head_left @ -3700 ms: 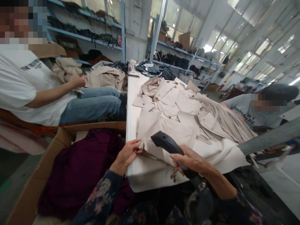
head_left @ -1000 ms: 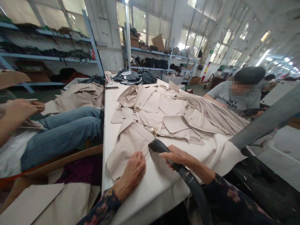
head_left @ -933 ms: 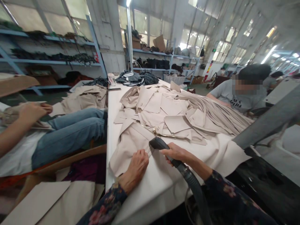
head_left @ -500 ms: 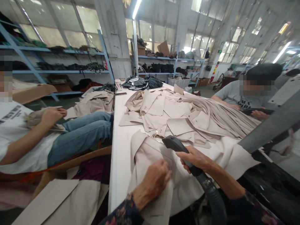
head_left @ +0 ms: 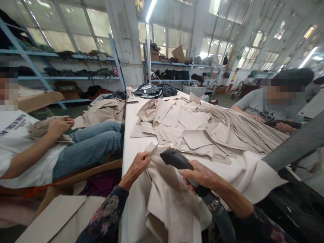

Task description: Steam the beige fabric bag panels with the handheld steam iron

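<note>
My right hand [head_left: 201, 174] is wrapped round the handle of a black vacuum-like nozzle [head_left: 174, 158] with a thick hose [head_left: 222, 222] running down from it. The nozzle's tip is over a beige garment [head_left: 169, 189] that hangs toward me over the table's near side. Left of the nozzle, my left hand [head_left: 138, 164] pinches the raised edge of the beige fabric. A metallic zipper or trim [head_left: 189, 152] lies just beyond the nozzle. Beige garment pieces [head_left: 168, 116] are heaped farther back on the white table [head_left: 131, 109].
At the left sits a person in jeans [head_left: 91, 145] holding fabric. Another person in a grey shirt [head_left: 253, 101] is across at the right. A slanted grey post [head_left: 296, 135] crosses the right side. A box with beige pieces [head_left: 58, 209] stands lower left; black bundles [head_left: 154, 90] lie at the back.
My left hand has moved left and up, and now lifts a fabric edge. The nozzle in my right hand has shifted left and slightly down. The near garment lies more rumpled.
</note>
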